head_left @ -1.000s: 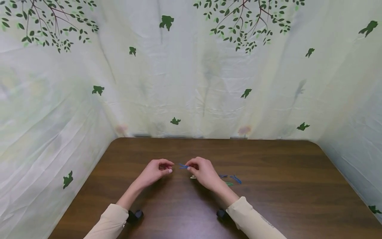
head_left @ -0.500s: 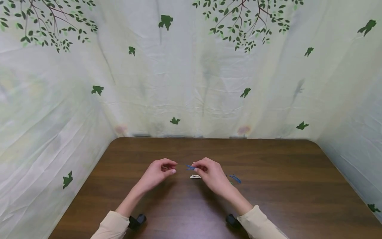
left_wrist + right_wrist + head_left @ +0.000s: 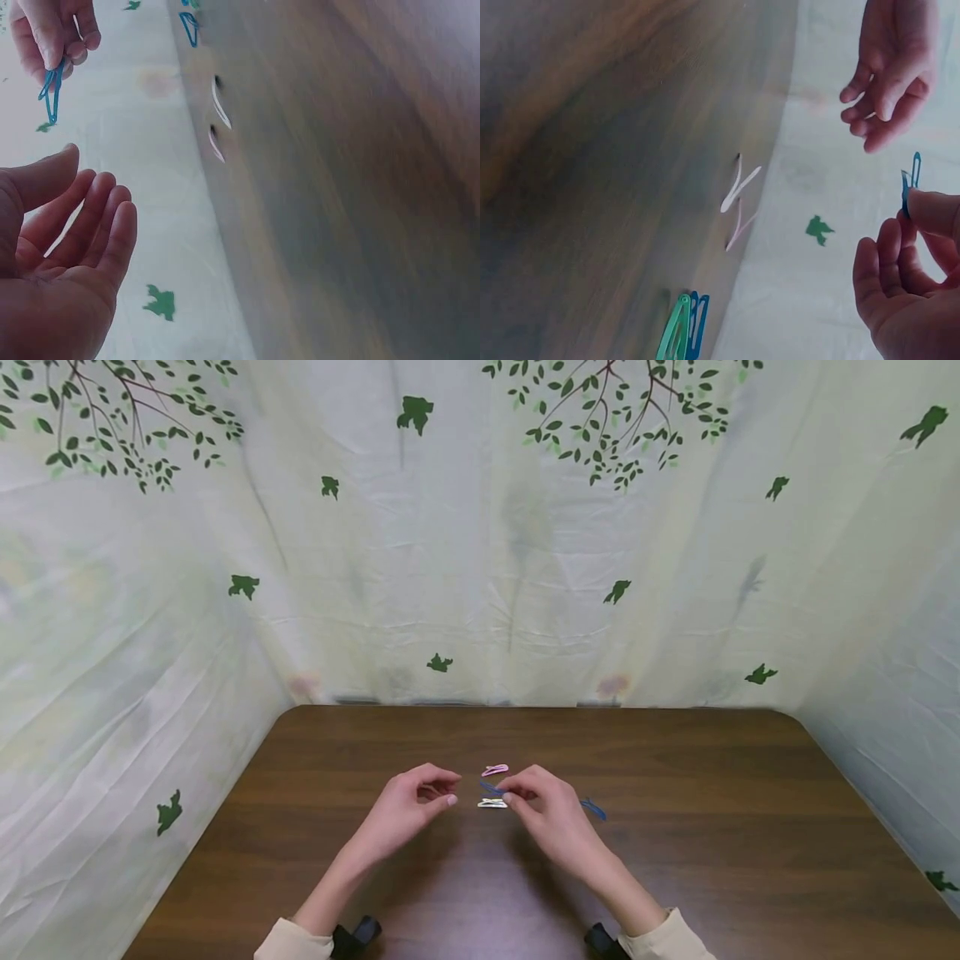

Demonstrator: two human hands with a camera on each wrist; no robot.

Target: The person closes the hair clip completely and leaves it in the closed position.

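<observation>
Between thumb and fingertips, my right hand (image 3: 551, 818) pinches a blue snap hair clip (image 3: 916, 171), held above the table with its two arms spread apart. My left hand (image 3: 412, 806) hovers to the left of it, fingers loosely bent and holding nothing, as the left wrist view confirms. Below and between the hands, a pink hair clip (image 3: 495, 770) lies farther back and a white hair clip (image 3: 492, 803) nearer. Another blue hair clip (image 3: 594, 809) lies right of my right hand. The right wrist view shows a green hair clip (image 3: 677, 326) beside it; the hand hides that one from the head view.
The brown wooden table (image 3: 712, 860) runs back to a pale curtain (image 3: 465, 552) printed with leaves and birds. Dark wrist cameras sit under both wrists, close above the tabletop.
Both hands have drifted to the right, the right one carrying the blue hair clip along. The pink and white hair clips, earlier partly or wholly covered by the right hand, now show.
</observation>
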